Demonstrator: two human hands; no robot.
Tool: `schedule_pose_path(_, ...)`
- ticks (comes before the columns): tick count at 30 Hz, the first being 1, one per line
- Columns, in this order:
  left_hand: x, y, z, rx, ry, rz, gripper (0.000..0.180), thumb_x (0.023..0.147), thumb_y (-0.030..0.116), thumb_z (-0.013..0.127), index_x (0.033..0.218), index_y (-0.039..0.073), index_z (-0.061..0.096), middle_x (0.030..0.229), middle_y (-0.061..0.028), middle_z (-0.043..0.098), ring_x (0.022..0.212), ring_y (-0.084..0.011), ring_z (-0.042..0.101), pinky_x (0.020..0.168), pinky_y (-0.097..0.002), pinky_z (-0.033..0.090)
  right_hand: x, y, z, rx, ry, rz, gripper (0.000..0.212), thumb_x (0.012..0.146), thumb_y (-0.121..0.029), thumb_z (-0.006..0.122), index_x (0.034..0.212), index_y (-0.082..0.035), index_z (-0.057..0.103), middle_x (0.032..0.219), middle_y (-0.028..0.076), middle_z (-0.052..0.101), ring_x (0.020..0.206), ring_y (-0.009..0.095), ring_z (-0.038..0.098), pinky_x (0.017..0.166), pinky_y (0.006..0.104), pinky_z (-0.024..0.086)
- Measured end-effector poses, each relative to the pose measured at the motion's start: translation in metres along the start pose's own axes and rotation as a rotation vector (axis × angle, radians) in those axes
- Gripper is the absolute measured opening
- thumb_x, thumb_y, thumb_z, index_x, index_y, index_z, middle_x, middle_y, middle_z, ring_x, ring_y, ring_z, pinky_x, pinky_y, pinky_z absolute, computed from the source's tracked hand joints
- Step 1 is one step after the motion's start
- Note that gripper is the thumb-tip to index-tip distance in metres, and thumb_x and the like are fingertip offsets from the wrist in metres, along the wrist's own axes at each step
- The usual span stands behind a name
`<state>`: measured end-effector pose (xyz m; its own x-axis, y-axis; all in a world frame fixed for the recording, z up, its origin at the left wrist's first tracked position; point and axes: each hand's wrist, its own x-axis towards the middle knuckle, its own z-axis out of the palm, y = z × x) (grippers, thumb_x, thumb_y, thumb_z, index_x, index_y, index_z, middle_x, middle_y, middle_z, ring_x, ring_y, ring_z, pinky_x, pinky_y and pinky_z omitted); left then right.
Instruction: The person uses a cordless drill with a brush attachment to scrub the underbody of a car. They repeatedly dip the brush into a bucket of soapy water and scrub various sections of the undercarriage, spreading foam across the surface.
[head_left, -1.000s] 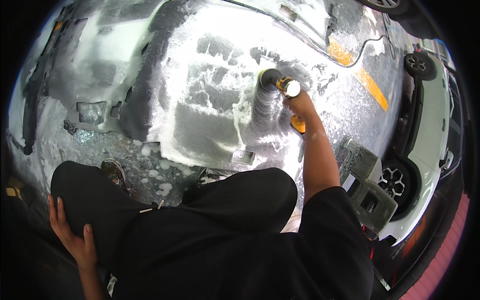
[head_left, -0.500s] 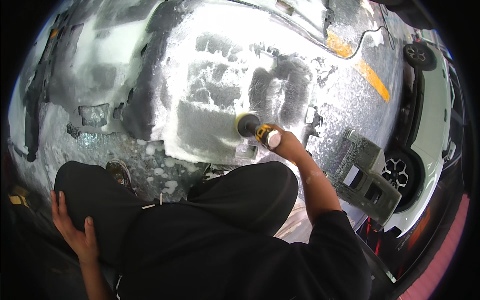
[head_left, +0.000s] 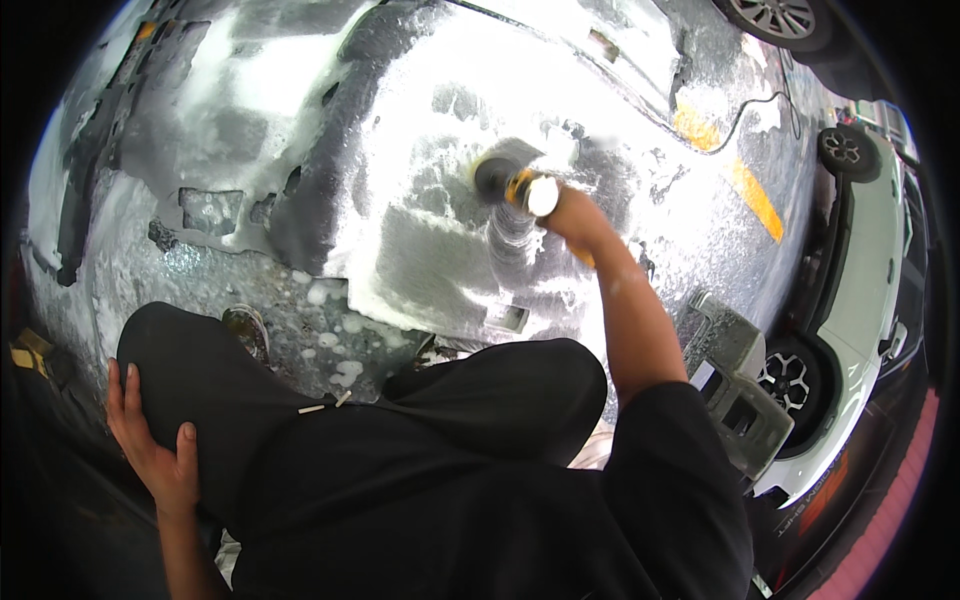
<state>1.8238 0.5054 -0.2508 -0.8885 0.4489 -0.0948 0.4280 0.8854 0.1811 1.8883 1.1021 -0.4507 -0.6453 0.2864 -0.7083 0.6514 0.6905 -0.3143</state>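
Across the whole scene spreads a wet grey floor (head_left: 285, 320), spotted with blobs of white suds near the person's feet. Along the right side stands a white car (head_left: 865, 245), bent by the lens, with its dark wheels toward the sheet. Next in size comes a wide moulded sheet (head_left: 430, 255), dark grey under white foam, lying flat on the floor in front of the person; a raised dark band divides it into a left and a right part, and small rectangular cut-outs pierce its near side. Black trousers (head_left: 510, 390) cover the person's bent, spread knees at its near edge. Between the right knee and the car rests a grey plastic part (head_left: 735, 390) with openings in it. Farther off, a broken orange-yellow stripe (head_left: 758, 200) marks the floor, near a looping dark cord (head_left: 740, 115). Over the right part of the sheet is a yellow-and-black power tool (head_left: 541, 196), its round dark head (head_left: 492, 178) blurred against the foam. The hands are well apart: the right hand (head_left: 575, 220) is wrapped around the tool, while the left hand (head_left: 160, 460) lies with fingers spread on the left knee. Smallest are two pale drawstring tips (head_left: 312, 409) at the waist.
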Motion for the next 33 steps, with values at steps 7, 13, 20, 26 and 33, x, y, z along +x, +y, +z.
schedule_pose_path(7,-0.015,-0.007,-0.005,-0.008,-0.003,-0.023,0.08,0.099,0.056,0.056,0.157,0.003,0.043,0.166,-0.023,0.034,0.151,-0.0427,0.035,0.122,-0.0554,0.026,-0.007,0.018,0.008,-0.062,0.06,0.101,0.067,0.079,-0.022,0.077,0.142,-0.013,0.058,0.114,0.021,0.074,0.11,0.039,0.07,0.095,0.0449,0.055)
schedule_pose_path(13,-0.029,-0.015,-0.003,-0.047,0.024,-0.064,0.084,0.098,0.06,0.056,0.156,0.002,0.042,0.165,-0.0258,0.034,0.149,-0.0461,0.035,0.121,-0.0586,0.027,0.109,0.06,-0.068,0.232,0.292,0.188,0.039,0.076,-0.008,0.078,0.113,-0.002,0.067,0.071,0.008,0.066,0.054,0.017,0.06,0.05,0.034,0.048)
schedule_pose_path(20,-0.048,-0.024,-0.012,-0.059,0.002,-0.143,0.088,0.096,0.066,0.055,0.158,0.005,0.041,0.164,-0.0281,0.033,0.149,-0.0467,0.035,0.12,-0.0594,0.027,0.186,-0.039,-0.062,0.387,0.357,0.028,0.028,0.081,-0.005,0.077,0.105,-0.001,0.063,0.068,0.007,0.06,0.053,0.016,0.056,0.047,0.0336,0.044)
schedule_pose_path(26,-0.055,-0.036,-0.01,-0.09,0.041,-0.165,0.088,0.095,0.066,0.056,0.158,0.006,0.042,0.164,-0.0288,0.034,0.148,-0.0469,0.036,0.119,-0.0593,0.028,0.224,-0.102,-0.068,0.634,0.254,0.007,0.025,0.083,-0.006,0.077,0.103,-0.001,0.064,0.074,0.008,0.062,0.059,0.017,0.058,0.051,0.0339,0.046)
schedule_pose_path(33,-0.042,-0.053,-0.01,-0.11,0.043,-0.157,0.085,0.095,0.061,0.058,0.156,0.003,0.044,0.162,-0.0294,0.036,0.147,-0.0469,0.037,0.119,-0.0593,0.028,0.214,-0.111,-0.054,0.594,0.072,0.002,0.021,0.082,-0.007,0.079,0.095,-0.001,0.064,0.07,0.006,0.062,0.056,0.017,0.057,0.052,0.0337,0.046)
